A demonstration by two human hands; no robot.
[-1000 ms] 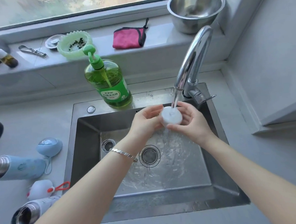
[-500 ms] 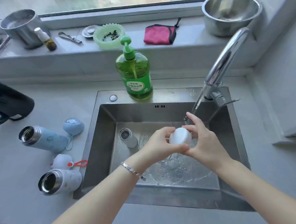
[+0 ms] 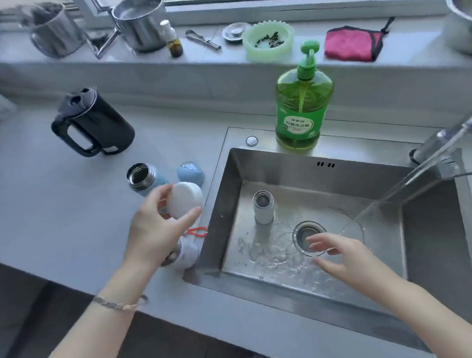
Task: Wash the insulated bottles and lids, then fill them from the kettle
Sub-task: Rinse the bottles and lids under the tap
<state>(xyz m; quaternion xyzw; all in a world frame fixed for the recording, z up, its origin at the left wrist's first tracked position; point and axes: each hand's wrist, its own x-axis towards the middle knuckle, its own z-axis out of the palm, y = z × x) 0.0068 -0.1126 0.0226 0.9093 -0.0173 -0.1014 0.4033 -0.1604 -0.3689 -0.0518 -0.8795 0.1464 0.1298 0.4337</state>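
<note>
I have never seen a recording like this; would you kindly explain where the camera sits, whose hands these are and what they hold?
There is no machine: a person wears a camera on the head, looking down at their own bare hands. The left hand grips a white lid above the grey counter, where a blue bottle, a blue lid and a black kettle sit. The right hand is open and empty over the sink, where tap water runs and a small white bottle stands upright.
</note>
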